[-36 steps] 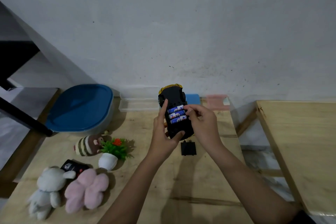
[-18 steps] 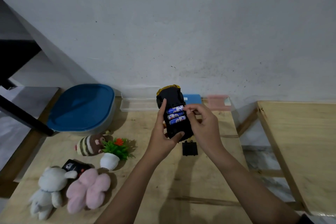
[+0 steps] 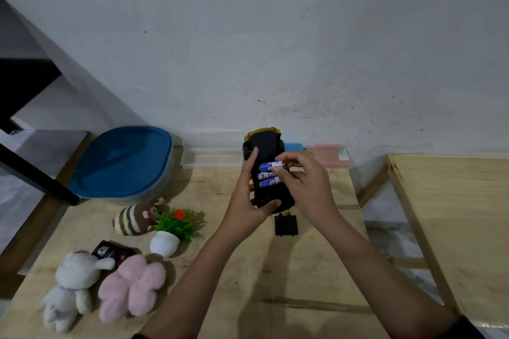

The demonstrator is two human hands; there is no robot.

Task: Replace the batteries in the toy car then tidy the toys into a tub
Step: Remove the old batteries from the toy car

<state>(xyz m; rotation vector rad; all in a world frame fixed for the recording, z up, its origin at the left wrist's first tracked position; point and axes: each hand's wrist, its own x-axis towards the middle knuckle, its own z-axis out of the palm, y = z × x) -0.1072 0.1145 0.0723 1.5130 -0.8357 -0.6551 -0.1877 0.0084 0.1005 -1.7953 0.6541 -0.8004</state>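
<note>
We are holding the car (image 3: 264, 146) belly-up above the far middle of the table (image 3: 316, 270), its black underside facing us and a yellow edge showing at its far end. Our left hand (image 3: 248, 201) is gripping it along the left side, thumb pressing the near end and forefinger lying up the left flank. Three blue batteries (image 3: 268, 173) are sitting side by side in the open bay. Our right hand (image 3: 305, 184) is pinching the right end of the farthest battery between thumb and forefinger, the other fingers curled loose. Whether that battery is lifting out of its slot we cannot tell. Our hands are hiding most of the car's right side and wheels.

The black cover (image 3: 286, 225) is lying flat on the table just near of the car. At the far left the tub (image 3: 121, 162) is sitting with its blue lid on. Near left we are seeing a striped plush (image 3: 133, 219), a small fake plant (image 3: 172, 231), a black remote (image 3: 110, 252) partly covered, a white plush (image 3: 70, 286) and a pink plush (image 3: 130, 286), both blurred. A clear box (image 3: 212, 157) is standing against the wall.
</note>
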